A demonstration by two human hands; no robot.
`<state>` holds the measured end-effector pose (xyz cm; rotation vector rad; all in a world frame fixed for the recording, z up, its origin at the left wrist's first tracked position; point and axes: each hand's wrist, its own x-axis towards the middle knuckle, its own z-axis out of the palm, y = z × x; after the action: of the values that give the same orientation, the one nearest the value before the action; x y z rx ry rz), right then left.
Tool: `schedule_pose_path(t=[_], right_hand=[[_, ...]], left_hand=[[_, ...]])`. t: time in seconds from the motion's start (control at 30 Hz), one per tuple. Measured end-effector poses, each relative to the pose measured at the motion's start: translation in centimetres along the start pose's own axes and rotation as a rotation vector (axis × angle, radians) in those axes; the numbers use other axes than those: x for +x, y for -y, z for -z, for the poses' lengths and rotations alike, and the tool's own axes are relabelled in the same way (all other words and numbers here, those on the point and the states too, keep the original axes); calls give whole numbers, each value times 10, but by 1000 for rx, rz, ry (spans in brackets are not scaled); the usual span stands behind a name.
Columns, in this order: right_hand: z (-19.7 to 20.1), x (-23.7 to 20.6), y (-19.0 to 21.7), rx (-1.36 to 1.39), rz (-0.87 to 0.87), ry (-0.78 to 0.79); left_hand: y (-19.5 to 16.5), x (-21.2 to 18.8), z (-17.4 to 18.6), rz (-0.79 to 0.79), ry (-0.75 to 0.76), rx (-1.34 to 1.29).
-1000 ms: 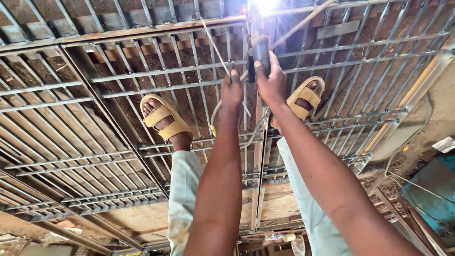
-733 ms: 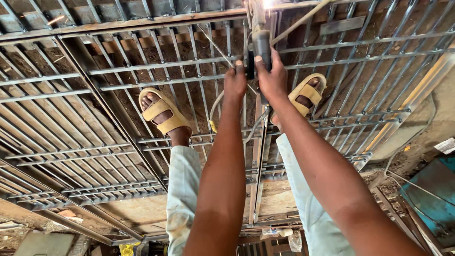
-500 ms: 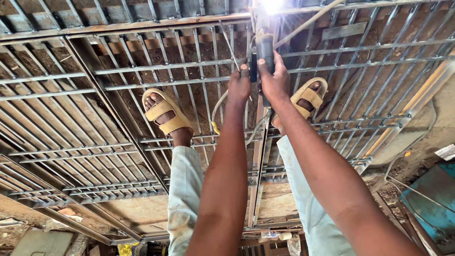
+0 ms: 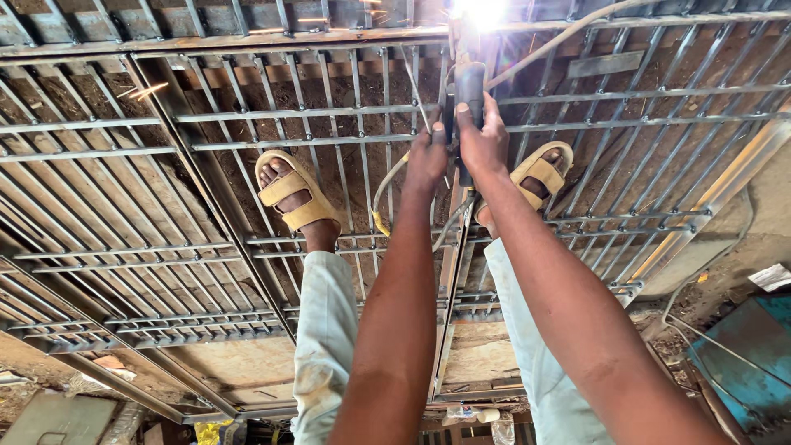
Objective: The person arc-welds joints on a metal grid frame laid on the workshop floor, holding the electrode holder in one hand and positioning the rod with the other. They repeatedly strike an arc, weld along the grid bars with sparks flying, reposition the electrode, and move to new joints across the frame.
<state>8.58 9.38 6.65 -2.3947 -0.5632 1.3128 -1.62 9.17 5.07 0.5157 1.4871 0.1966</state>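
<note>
1. Your right hand [image 4: 486, 140] is wrapped round the dark handle of a welding holder [image 4: 470, 91] – fingers curled tight on it, thumb on the near side.
2. Your left hand [image 4: 427, 161] sits just left of it, touching the right hand; fingers bent in and pressed together against the holder's lower part. Can't tell how much of it that hand really grips.
3. Holder points away from you, past your fingertips; at its far tip a white-hot arc glare [image 4: 479, 10] w/ a few sparks thrown off to the left.
4. A pale cable [image 4: 568, 35] runs from the holder area up and off to the right of your right hand.
5. Under both hands – a steel bar grille [image 4: 165, 189], long bars w/ cross rails, lying flat.
6. Your feet in yellow sandals stand on the grille: left sandal [image 4: 295, 198] well left of your left hand, right sandal [image 4: 540, 173] just right of your right wrist.
7. Pale trousers [image 4: 325, 330] show below your forearms.
</note>
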Motion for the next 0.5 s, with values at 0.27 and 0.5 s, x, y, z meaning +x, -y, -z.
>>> schedule_pose_path(t=[0.27,0.5], right_hand=[[65,18,-20,53,-81,-18],[122,35,-30,26,-46,-25]], left_hand=[[4,-15,-72,-68,-1,54],[-10,-21,-135,-107,31,-83]])
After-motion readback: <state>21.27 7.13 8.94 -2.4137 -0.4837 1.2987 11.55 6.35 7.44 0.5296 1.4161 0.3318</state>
